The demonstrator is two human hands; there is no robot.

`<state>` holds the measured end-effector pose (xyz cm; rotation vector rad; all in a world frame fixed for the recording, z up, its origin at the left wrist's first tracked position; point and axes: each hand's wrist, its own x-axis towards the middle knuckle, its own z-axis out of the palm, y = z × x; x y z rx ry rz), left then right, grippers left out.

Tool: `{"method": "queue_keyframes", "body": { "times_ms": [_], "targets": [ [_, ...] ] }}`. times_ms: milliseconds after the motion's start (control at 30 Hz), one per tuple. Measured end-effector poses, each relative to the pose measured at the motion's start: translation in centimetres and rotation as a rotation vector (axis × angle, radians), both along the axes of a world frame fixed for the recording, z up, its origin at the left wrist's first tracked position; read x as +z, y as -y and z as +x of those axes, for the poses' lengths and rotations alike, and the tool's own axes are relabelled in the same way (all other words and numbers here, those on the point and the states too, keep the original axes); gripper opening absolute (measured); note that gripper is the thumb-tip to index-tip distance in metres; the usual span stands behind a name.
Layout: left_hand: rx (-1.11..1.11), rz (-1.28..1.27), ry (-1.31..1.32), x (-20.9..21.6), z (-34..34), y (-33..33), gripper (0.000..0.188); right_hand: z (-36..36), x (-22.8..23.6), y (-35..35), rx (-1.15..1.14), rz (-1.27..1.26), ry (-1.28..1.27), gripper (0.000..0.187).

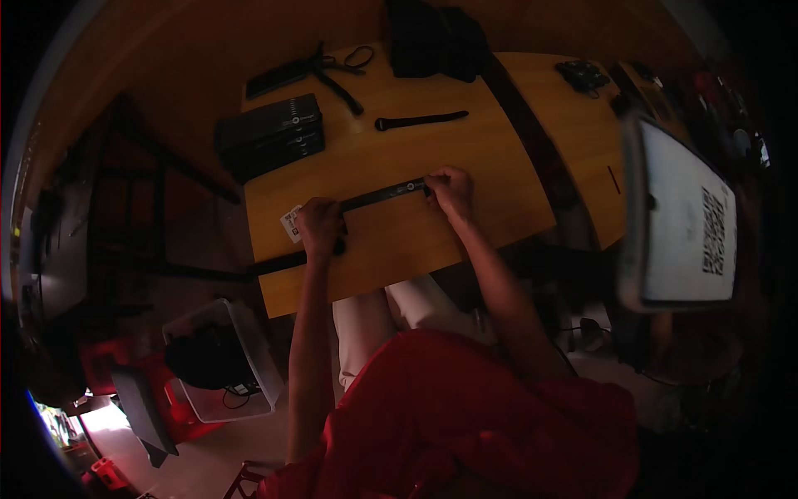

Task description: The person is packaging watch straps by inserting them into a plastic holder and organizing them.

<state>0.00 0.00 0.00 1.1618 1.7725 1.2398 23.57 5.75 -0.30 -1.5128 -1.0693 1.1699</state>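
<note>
A narrow black strap [382, 196] with small pale print is stretched level between my hands, just over the wooden table. My left hand [317, 226] is closed around its left end, and a dark piece hangs under the fingers. At the right end, my right hand [451, 195] pinches the strap between thumb and fingers. Beside my left hand lies a white printed label [291, 223]. Another black strip [278, 264] runs from below that hand to the table's left edge; whether it joins the held strap I cannot tell.
Stacked dark boxes [270, 137] stand at the table's left. Beyond my hands lie a black strap with a looped end [421, 121], a tangle of straps [337, 75] and a black bundle [436, 41]. A screen [686, 216] stands at right; a plastic bin [266, 366] sits lower left.
</note>
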Motion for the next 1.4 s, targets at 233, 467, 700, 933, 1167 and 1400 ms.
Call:
{"method": "queue_keyframes", "body": {
  "times_ms": [233, 467, 700, 933, 1167, 1400],
  "targets": [
    [0.031, 0.013, 0.045, -0.2, 0.1, -0.3, 0.011, -0.2, 1.3, 0.3, 0.006, -0.014, -0.002, 0.006],
    [0.035, -0.018, 0.027, -0.1, 0.3, -0.4, 0.011, -0.1, 1.0, 0.1, -0.01, -0.002, 0.0, 0.008],
    [0.027, 0.01, 0.019, -0.4, 0.3, -0.4, 0.01, -0.2, 1.1, 0.0, -0.021, -0.022, 0.026, 0.007],
    [0.045, -0.022, -0.017, -0.1, 0.5, -0.4, 0.01, -0.3, 0.8, 0.0, -0.029, -0.026, 0.024, 0.006],
    [0.046, -0.017, -0.029, -0.1, 0.5, -0.4, 0.009, -0.3, 1.0, 0.1, -0.024, -0.026, 0.019, 0.005],
    [0.062, -0.04, -0.033, 0.0, 0.5, -0.4, 0.009, -0.4, 0.6, 0.0, -0.048, -0.002, -0.007, 0.005]
  ]
}}
